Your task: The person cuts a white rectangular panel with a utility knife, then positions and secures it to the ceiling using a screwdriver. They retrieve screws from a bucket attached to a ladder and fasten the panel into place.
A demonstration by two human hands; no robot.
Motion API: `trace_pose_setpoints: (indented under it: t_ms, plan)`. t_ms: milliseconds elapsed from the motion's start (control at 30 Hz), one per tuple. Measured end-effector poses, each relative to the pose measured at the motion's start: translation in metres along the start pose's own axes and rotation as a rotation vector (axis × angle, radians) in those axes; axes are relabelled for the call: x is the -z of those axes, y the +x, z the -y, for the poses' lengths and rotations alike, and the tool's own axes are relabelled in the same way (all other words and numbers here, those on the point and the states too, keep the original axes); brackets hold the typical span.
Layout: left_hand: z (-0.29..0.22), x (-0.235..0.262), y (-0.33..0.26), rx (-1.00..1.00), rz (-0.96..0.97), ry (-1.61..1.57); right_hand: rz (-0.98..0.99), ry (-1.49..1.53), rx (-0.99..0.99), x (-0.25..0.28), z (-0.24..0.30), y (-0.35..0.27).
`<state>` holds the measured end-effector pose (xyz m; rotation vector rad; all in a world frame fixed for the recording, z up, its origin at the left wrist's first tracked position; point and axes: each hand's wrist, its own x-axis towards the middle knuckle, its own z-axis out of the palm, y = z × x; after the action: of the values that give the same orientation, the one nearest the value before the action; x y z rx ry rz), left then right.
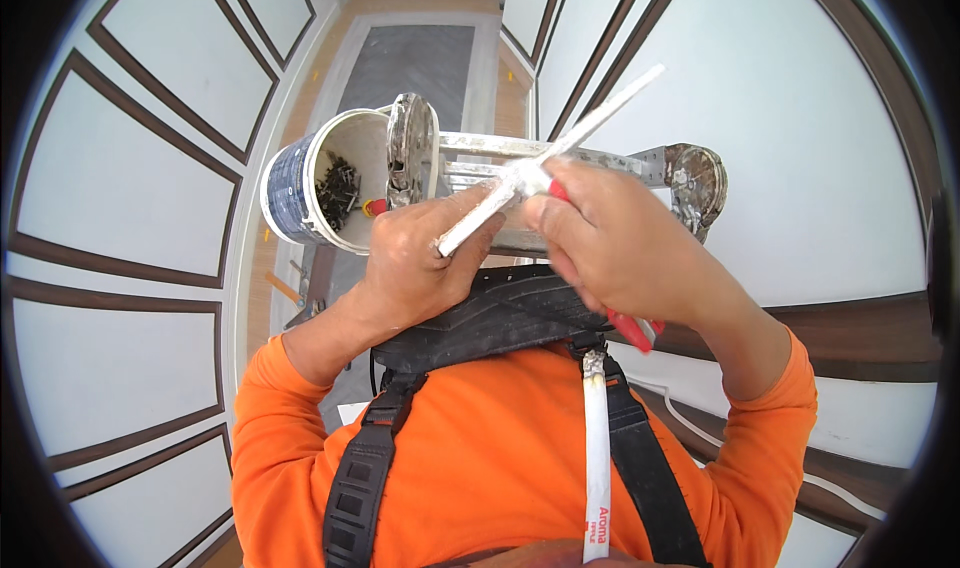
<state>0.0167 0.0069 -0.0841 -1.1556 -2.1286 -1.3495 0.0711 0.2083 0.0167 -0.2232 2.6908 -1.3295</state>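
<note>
My left hand point(425, 253) is closed around the lower part of a long, narrow white strip point(605, 110), which slants up and away to the right. In my right hand point(615, 233) is a red-handled tool point(635, 331). Its working end meets the strip just beyond my left hand, but is too blurred and covered to tell its kind. Both hands are above a paint-spattered folding ladder point(500, 146). Left of the ladder's round hinge point(408, 148) hangs or stands a white and blue bucket point(290, 193) containing many small dark pieces point(338, 190), perhaps screws.
Panelled white walls with dark brown trim point(130, 218) rise closely on both sides. A grey floor point(415, 68) runs ahead below. A wooden-handled tool point(284, 287) lies at the lower left. Black straps point(355, 478) cross my orange shirt, and a cigarette with ash point(597, 438) juts out in front.
</note>
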Motion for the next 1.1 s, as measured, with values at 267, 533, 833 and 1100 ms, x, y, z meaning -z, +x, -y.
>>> trace_pose_setpoints:
  t_ms: [267,533,833,1100]
  plan:
    - [-0.001,0.000,-0.002,0.060,0.017,-0.013,-0.089,-0.655,0.223,-0.011,0.005,-0.022]
    - [0.004,0.002,-0.002,-0.004,0.026,-0.018,0.108,-0.912,0.208,-0.009,0.029,-0.014]
    - [0.001,0.002,-0.001,0.037,0.035,-0.028,0.195,-0.668,0.112,0.031,0.023,0.004]
    - [-0.009,-0.002,-0.001,-0.132,0.105,0.093,0.474,-0.282,-0.576,0.038,0.058,0.008]
